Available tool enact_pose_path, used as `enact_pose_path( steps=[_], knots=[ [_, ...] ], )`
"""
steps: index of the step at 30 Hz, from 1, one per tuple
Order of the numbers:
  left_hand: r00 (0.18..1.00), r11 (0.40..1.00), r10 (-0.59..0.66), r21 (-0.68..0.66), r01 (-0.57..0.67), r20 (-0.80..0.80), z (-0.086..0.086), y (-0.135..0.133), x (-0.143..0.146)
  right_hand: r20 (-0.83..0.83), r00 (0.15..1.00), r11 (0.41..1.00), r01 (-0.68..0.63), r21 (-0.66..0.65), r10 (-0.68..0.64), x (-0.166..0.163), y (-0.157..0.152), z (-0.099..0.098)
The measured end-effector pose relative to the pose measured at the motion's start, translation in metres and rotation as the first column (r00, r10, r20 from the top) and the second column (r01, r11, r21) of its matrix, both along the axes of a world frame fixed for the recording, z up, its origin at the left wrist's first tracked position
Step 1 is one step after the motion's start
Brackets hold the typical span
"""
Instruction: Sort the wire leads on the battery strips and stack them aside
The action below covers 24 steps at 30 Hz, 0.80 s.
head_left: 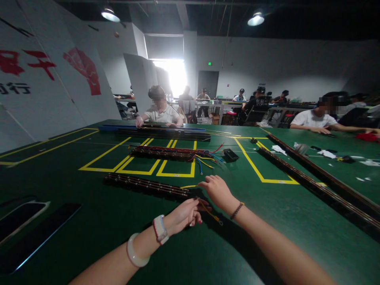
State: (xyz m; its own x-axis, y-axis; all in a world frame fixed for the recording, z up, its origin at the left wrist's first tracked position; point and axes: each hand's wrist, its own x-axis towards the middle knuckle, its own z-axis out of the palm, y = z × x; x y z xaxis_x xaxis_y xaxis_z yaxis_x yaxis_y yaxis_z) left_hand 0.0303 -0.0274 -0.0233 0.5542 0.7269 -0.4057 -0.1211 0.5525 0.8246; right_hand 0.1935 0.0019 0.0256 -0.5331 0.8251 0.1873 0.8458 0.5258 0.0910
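Bare forearms (pixel 273 241) nearest my feed — right hand (pixel 218 192) closed on a yellow lead (pixel 189 186) at the near dark strip's (pixel 145 185) right end; left hand (pixel 185 215) beside it, grip unreadable to me. Too hard a tug could strain that lead. Green bench (pixel 335 249) marked with yellow tape (pixel 273 181) — co-workers (pixel 163 114) beyond, ceiling lamps (pixel 110 15) overhead.

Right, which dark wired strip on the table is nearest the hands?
The front strip, its right end at the left hand. The strip with loose blue and red wires lies behind it; the two long strips lie off to the right.
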Motion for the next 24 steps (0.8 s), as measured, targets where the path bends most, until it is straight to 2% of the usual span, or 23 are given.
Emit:
enact_pose_path(
  steps=[5,9,13,15,20,24],
  knots=[
    [0.999,0.999,-0.036,-0.002,0.036,0.0,0.001,-0.001,0.0,-0.026,0.999,0.999,-0.026,0.023,0.026,0.008,0.015,-0.023],
    [1.0,1.0,-0.006,-0.015,0.007,0.018,0.002,-0.001,0.0,-0.055,0.994,0.996,-0.093,0.009,0.094,0.013,0.02,-0.04],
    [0.997,0.996,0.015,-0.092,-0.008,0.082,0.005,0.0,-0.001,-0.151,0.978,0.99,-0.142,0.005,0.141,0.014,0.022,-0.054],
    [0.997,0.996,0.02,-0.083,-0.013,0.08,0.009,-0.001,-0.002,-0.22,0.966,0.991,-0.131,0.025,0.133,0.013,0.023,-0.058],
    [0.992,0.994,-0.027,0.101,0.04,-0.12,0.018,-0.001,-0.006,-0.334,0.936,0.994,-0.1,0.046,0.11,0.013,0.023,-0.062],
    [0.928,0.943,-0.016,0.304,0.138,-0.373,0.022,0.004,-0.01,-0.362,0.924,0.992,-0.112,0.055,0.124,0.014,0.024,-0.062]
  ],
)
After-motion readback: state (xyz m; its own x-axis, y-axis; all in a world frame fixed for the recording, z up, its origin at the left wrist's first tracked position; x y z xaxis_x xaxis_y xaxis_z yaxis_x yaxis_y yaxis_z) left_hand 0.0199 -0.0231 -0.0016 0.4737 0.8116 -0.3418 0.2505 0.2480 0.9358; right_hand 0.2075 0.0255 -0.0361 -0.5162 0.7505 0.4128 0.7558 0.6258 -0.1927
